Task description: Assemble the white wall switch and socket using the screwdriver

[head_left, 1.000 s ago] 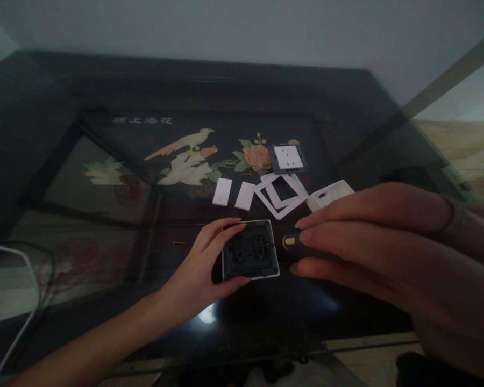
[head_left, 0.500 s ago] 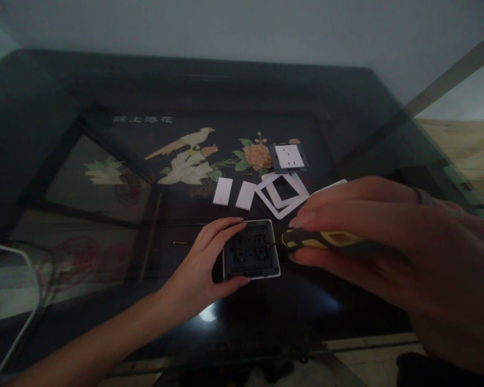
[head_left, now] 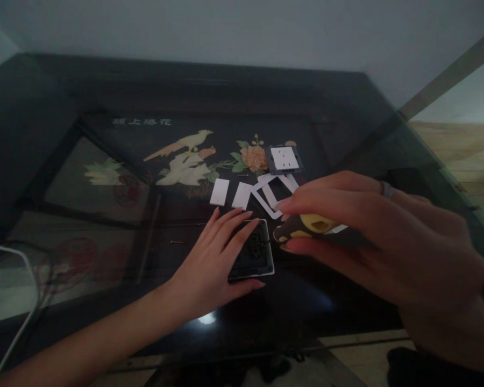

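Observation:
A dark square switch module with a white rim (head_left: 269, 260) lies on the glass tabletop. My left hand (head_left: 212, 260) is wrapped over its left side, fingers along the top and thumb at the lower edge, covering much of it. Between the fingers and thumb of my right hand (head_left: 371, 231) is a screwdriver with a black and yellow handle (head_left: 302, 227). Its short visible shaft reaches the module's right edge; the exact tip contact is too small to tell.
Two white rectangular plates (head_left: 219, 192) (head_left: 241, 196) and overlapping white frames (head_left: 262, 196) lie beyond the module. A socket module (head_left: 284, 158) is farther back. Small screws (head_left: 177, 242) (head_left: 243, 175) rest on the table (head_left: 105, 97). A white cable (head_left: 32, 279) curves at left.
My left hand has slid right and farther over the module, covering more of it. The screwdriver handle is tilted more upward in my right hand, which has shifted slightly left.

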Demonstrator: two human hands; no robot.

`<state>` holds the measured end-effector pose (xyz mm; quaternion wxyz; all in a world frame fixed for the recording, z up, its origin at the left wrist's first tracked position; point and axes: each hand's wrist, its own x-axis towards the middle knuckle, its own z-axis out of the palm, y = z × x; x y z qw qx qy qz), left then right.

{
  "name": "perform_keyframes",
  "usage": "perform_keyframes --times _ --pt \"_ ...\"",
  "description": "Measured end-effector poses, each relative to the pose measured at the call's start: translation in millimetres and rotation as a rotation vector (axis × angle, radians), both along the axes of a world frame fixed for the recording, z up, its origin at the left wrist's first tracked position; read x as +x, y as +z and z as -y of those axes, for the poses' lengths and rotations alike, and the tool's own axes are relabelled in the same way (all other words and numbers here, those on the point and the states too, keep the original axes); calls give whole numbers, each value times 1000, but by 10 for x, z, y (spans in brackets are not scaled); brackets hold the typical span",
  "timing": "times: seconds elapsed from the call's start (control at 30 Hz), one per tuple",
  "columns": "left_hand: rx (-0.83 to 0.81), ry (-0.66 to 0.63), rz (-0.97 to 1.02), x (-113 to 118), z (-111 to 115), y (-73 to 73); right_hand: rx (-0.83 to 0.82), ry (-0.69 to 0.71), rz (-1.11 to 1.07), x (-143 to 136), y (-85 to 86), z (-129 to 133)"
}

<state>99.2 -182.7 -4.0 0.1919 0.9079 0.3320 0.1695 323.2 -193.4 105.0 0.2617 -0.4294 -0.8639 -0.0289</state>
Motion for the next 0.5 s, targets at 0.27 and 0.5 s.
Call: perform_keyframes --times 0.27,0.5 --pt "69 22 -51 196 -18 -29 -17 62 -31 0 -21 -49" --pt "87 31 -17 188 -4 -68 -8 34 -29 -16 -6 -56"
